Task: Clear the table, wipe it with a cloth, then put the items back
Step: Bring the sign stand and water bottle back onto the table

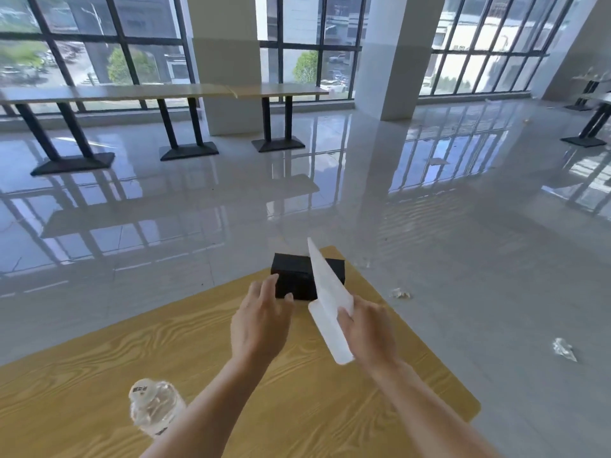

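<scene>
1. Gripping a flat, translucent white plastic sheet point(327, 299) by its near end, the right hand point(368, 328) is holding it tilted up above the yellow wood-grain table point(99, 375).
2. Reaching with spread fingers, the left hand point(259, 320) is touching the near edge of a black rectangular box point(294, 276) at the table's far corner, grasping nothing.
3. Standing near the left forearm is 1 clear plastic water bottle point(155, 406).
4. Lying on the glossy floor to the right are 2 crumpled scraps point(563, 348).

Black box point(299, 276), whitish sheet point(329, 302), yellow wood-grain table point(132, 342)
</scene>
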`<act>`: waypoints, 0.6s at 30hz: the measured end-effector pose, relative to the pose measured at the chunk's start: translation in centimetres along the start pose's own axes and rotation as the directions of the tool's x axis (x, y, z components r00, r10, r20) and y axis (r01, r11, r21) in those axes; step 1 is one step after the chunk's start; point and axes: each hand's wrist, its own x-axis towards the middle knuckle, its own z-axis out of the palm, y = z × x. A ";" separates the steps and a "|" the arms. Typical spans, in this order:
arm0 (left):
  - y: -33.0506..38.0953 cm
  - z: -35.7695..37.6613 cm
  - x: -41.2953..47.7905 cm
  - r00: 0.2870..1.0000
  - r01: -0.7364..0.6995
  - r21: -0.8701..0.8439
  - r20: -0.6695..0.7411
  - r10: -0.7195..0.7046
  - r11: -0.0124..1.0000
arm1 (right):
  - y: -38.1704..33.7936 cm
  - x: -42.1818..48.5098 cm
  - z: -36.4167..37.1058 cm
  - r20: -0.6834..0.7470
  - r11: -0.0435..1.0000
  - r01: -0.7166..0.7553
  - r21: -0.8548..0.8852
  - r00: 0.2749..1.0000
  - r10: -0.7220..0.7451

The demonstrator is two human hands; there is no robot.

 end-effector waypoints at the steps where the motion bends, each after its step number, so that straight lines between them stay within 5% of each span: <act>1: -0.9 1.3 -0.2 0.999 0.008 0.053 0.036 -0.010 0.999 | 1.0 0.2 -0.5 0.005 1.000 -0.017 0.011 1.000 0.017; 9: -5.8 10.1 -0.3 0.966 -0.044 0.384 0.251 -0.059 0.922 | 7.9 1.7 -1.1 0.026 0.994 -0.102 -0.027 0.994 0.103; 18: -8.9 17.0 0.9 0.876 -0.013 0.471 0.430 -0.217 0.882 | 12.8 3.5 0.8 0.024 0.986 -0.166 -0.014 0.986 0.166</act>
